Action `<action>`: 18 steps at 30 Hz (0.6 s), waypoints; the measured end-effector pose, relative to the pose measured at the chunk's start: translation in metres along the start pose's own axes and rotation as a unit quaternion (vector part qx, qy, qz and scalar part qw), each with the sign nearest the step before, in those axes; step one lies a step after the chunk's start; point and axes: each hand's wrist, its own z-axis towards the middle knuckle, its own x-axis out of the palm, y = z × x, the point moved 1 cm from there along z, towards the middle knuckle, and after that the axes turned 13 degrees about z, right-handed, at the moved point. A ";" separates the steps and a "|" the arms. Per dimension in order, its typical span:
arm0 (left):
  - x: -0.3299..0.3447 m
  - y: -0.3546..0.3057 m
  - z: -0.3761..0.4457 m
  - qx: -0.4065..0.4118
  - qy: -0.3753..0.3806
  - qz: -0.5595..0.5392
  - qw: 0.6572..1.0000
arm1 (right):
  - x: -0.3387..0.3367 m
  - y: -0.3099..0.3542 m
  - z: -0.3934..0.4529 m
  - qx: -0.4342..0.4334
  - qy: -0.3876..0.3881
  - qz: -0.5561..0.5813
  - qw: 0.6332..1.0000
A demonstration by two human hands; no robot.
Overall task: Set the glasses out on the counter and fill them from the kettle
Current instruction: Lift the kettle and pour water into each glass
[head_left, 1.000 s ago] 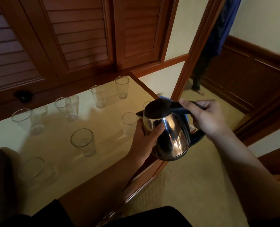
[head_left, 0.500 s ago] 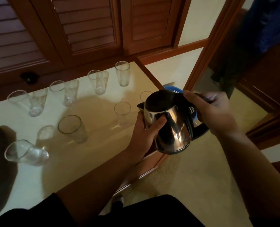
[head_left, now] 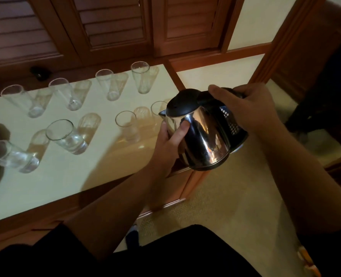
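Although the glasses had been set out on the tabletop (head_left: 69, 176), none could be seen to hold water, so the laying-out was judged done and the filling not yet begun. Eight glasses were counted: four in the back row, from the far-left glass (head_left: 23, 100) to the far-right glass (head_left: 142, 76), and four nearer, among them the front-left glass (head_left: 8, 155), the middle glass (head_left: 66, 136), a small-looking glass (head_left: 127, 126) and a last glass (head_left: 157, 108) partly hidden behind the spout. All looked clear and empty, though the dim light left faint water hard to rule out.

The kettle (head_left: 203, 134), steel with its black lid closed, was held in the air over the tabletop's right end, its spout just beside the hidden glass. The right hand (head_left: 251, 110) was wrapped round the handle in a firm grip; the left hand (head_left: 168, 142) was cupped against the steel body, thumb pressed on it. How much the kettle held could not be told. No stream was seen.
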 end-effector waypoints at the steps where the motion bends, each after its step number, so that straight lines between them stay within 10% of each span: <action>1: 0.003 0.000 0.003 0.003 0.001 -0.001 1.000 | -0.002 0.000 0.003 0.003 0.003 0.001 1.000; 18: 0.021 0.012 0.044 -0.037 0.011 -0.057 0.998 | -0.003 0.006 0.049 -0.015 0.031 -0.042 0.999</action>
